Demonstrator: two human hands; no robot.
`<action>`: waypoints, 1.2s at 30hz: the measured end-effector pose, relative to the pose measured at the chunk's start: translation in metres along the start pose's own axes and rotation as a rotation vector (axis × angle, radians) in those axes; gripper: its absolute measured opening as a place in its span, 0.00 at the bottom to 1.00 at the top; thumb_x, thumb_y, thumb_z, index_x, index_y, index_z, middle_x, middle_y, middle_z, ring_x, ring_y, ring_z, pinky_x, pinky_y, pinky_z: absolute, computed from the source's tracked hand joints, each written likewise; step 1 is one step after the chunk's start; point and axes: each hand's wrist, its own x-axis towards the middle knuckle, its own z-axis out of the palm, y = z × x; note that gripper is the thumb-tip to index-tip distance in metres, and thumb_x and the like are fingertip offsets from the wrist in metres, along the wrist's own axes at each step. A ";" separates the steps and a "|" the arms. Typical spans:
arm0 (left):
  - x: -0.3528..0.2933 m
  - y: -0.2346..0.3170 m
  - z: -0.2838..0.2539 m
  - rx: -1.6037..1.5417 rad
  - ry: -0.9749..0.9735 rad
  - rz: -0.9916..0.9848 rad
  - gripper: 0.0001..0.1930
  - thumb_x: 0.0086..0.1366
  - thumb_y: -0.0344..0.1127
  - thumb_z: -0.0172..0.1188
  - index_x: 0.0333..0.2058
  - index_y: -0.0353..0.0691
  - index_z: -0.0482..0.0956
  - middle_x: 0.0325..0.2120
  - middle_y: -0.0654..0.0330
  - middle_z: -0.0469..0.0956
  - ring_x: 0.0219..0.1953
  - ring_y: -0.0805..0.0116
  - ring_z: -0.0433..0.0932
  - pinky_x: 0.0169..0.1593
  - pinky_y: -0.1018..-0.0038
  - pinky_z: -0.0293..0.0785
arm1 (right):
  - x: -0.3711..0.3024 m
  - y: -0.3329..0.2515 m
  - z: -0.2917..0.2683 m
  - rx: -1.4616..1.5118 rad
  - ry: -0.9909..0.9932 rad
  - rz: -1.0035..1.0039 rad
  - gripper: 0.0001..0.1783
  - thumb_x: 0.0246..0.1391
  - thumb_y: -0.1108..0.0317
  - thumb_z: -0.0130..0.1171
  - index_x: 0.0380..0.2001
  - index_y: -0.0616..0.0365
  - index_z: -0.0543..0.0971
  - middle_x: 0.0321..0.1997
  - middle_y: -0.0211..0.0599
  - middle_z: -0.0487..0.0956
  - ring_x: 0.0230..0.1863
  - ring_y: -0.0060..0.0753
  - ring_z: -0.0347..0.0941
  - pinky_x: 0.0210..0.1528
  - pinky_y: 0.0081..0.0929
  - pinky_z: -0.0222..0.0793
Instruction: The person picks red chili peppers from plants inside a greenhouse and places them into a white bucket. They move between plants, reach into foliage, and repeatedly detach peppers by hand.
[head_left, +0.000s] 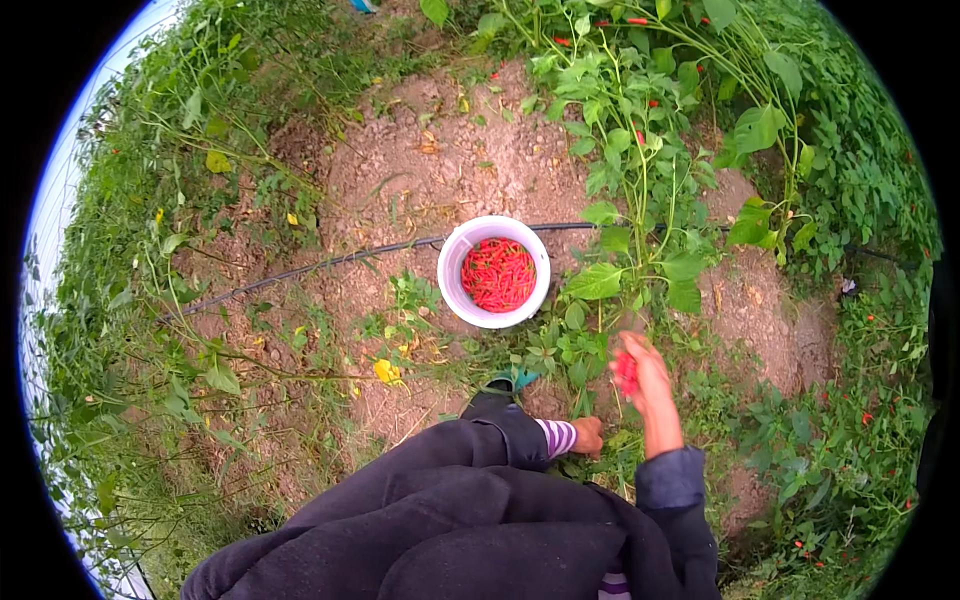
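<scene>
My right hand is curled around several small red chili peppers, just right of a low green plant. Lower and further left, my left hand comes out of a purple-and-white striped cuff, low among leaves. Its fingers look curled, and what they hold, if anything, is hidden. A white bucket stands on the soil ahead of my hands. Inside it lies a heap of red chili peppers. The nearest pepper plant rises between the bucket and the right-hand rows, with a few red peppers among its upper leaves.
A thin black hose runs across the soil behind the bucket. Dense green plants grow on the left, and more pepper plants fill the right. A teal-edged shoe shows near the bucket. White sheeting borders the far left.
</scene>
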 end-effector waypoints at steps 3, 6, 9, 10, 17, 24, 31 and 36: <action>-0.008 0.000 -0.011 -0.025 -0.054 -0.032 0.20 0.39 0.39 0.69 0.31 0.31 0.81 0.30 0.47 0.80 0.35 0.55 0.79 0.40 0.64 0.74 | 0.005 -0.018 0.071 0.098 -0.152 -0.014 0.44 0.51 0.57 0.60 0.64 0.59 0.48 0.55 0.48 0.68 0.47 0.43 0.73 0.38 0.39 0.76; -0.017 0.017 -0.024 0.034 -0.129 -0.043 0.22 0.39 0.43 0.70 0.32 0.32 0.81 0.31 0.47 0.80 0.36 0.57 0.79 0.41 0.65 0.74 | 0.008 -0.026 0.072 -0.057 -0.045 -0.209 0.42 0.51 0.59 0.60 0.63 0.64 0.51 0.60 0.51 0.63 0.54 0.44 0.69 0.44 0.38 0.75; 0.005 0.005 -0.018 0.164 -0.176 -0.103 0.21 0.41 0.44 0.69 0.29 0.30 0.81 0.27 0.48 0.80 0.30 0.60 0.79 0.36 0.66 0.76 | -0.023 -0.034 0.030 0.124 -0.063 -0.248 0.21 0.54 0.66 0.57 0.49 0.64 0.71 0.47 0.44 0.74 0.45 0.36 0.75 0.39 0.31 0.77; 0.007 0.012 -0.019 0.065 -0.207 -0.105 0.21 0.41 0.43 0.69 0.30 0.31 0.81 0.29 0.49 0.80 0.29 0.58 0.79 0.32 0.66 0.76 | -0.036 -0.028 0.001 0.149 0.046 -0.284 0.19 0.54 0.67 0.56 0.48 0.64 0.72 0.44 0.42 0.75 0.41 0.33 0.75 0.37 0.29 0.77; 0.033 0.050 -0.031 0.453 -0.313 0.460 0.14 0.58 0.33 0.53 0.43 0.45 0.78 0.43 0.57 0.77 0.48 0.58 0.73 0.55 0.68 0.63 | -0.161 0.069 -0.131 0.329 0.717 -0.325 0.10 0.54 0.69 0.55 0.38 0.62 0.77 0.27 0.32 0.77 0.24 0.22 0.74 0.24 0.20 0.75; 0.044 0.096 -0.003 -0.318 -0.389 -0.194 0.18 0.57 0.39 0.59 0.42 0.32 0.76 0.32 0.58 0.76 0.29 0.73 0.72 0.31 0.74 0.71 | -0.215 0.156 -0.124 0.452 0.965 -0.178 0.10 0.54 0.70 0.57 0.37 0.63 0.77 0.27 0.32 0.77 0.22 0.19 0.72 0.18 0.17 0.71; 0.048 0.101 0.011 -0.487 -0.355 -0.156 0.11 0.57 0.34 0.58 0.36 0.32 0.77 0.34 0.58 0.76 0.25 0.71 0.73 0.25 0.75 0.70 | -0.251 0.148 -0.099 0.406 1.031 -0.016 0.11 0.55 0.68 0.55 0.36 0.66 0.78 0.21 0.33 0.77 0.17 0.19 0.71 0.17 0.17 0.68; 0.046 0.111 0.017 -0.339 -0.411 -0.207 0.12 0.58 0.35 0.57 0.37 0.33 0.76 0.36 0.58 0.75 0.32 0.70 0.72 0.31 0.73 0.71 | -0.223 0.179 -0.091 0.409 0.850 -0.100 0.21 0.54 0.66 0.54 0.51 0.62 0.72 0.36 0.36 0.78 0.25 0.23 0.75 0.22 0.17 0.71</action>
